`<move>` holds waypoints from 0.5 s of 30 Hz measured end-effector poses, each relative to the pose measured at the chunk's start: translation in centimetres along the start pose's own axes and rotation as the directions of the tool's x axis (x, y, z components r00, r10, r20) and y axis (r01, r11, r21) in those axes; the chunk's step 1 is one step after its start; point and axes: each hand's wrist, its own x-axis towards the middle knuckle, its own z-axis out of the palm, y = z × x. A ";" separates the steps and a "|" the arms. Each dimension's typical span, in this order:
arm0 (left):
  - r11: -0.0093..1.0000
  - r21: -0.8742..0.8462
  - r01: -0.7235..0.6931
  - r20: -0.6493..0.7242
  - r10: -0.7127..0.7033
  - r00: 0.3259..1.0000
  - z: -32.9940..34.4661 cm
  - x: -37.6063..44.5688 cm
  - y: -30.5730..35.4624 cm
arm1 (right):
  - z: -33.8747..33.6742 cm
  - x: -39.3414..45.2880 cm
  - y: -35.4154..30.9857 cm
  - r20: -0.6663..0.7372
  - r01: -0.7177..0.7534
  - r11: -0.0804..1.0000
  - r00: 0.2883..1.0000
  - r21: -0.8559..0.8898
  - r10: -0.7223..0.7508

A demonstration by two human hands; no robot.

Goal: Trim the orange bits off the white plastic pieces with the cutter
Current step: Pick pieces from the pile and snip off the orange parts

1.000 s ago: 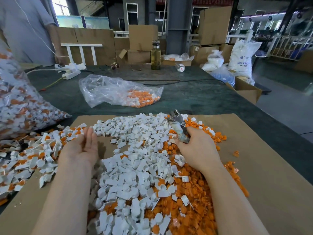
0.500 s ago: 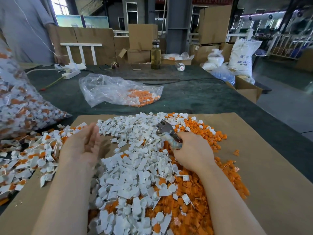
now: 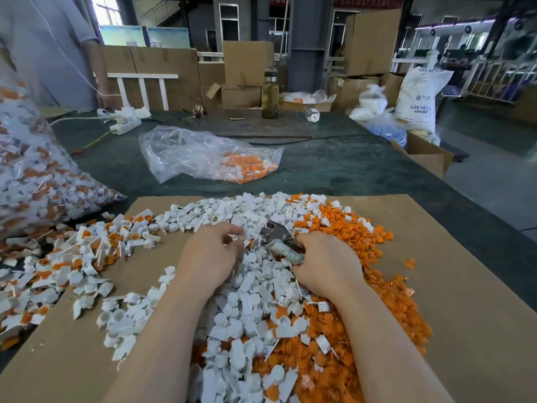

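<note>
**Head view: trimming bench, stock by size**

Green-covered table (image 3: pixel 334 170): runs to the far cardboard boxes; right edge drops to open floor.
Cardboard sheet (image 3: pixel 450 286): lies on the table's near end; wide bare margin along its right side, narrower bare strip at near left.
Filled plastic bag (image 3: pixel 32 170): stands at the left edge, packed with white-and-orange parts.
Slack clear bag (image 3: pixel 203 155): lies beyond the sheet's far edge, orange scraps inside.
White plastic pieces (image 3: pixel 255 301): central heap between both forearms; a second, untrimmed spread (image 3: pixel 72 257) spills off the sheet's left edge.
Orange bits (image 3: pixel 386 286): banked along the heap's right flank.
Right hand (image 3: pixel 328 266): fingers curled round the cutter (image 3: pixel 279 239), its metal head pointing up-left.
Left hand (image 3: pixel 209 254): fingers curled, tips pinching among white pieces just beside the cutter head; exact piece unclear.
</note>
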 end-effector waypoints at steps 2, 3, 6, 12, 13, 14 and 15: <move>0.994 0.096 -0.058 -0.002 0.059 0.998 0.3 0.1 0.0 | 0.1 0.0 -0.1 -0.002 0.010 1.000 1.000 0.001 -0.010; 0.991 0.110 -0.072 -0.006 0.074 0.997 0.4 0.1 0.0 | 0.1 0.0 -0.1 -0.007 0.007 1.000 1.000 0.005 -0.007; 0.983 0.156 -0.093 0.003 0.094 0.996 0.3 0.2 -0.1 | 0.1 -0.1 0.1 -0.046 -0.028 0.998 0.998 0.063 0.031; 0.963 0.196 -0.183 0.101 0.166 0.981 0.1 -0.1 0.0 | -0.4 0.2 0.2 -0.098 -0.044 0.972 0.993 0.230 0.068; 0.957 0.214 -0.196 0.125 0.173 0.977 0.1 -0.1 0.0 | -0.5 0.2 0.2 -0.111 -0.039 0.970 0.992 0.239 0.067; 0.952 0.229 -0.204 0.151 0.173 0.973 0.1 -0.1 0.0 | -0.6 0.1 0.2 -0.122 -0.035 0.969 0.990 0.246 0.067; 0.948 0.240 -0.209 0.175 0.170 0.970 0.1 -0.1 -0.1 | -0.6 0.1 0.1 -0.131 -0.033 0.966 0.989 0.256 0.068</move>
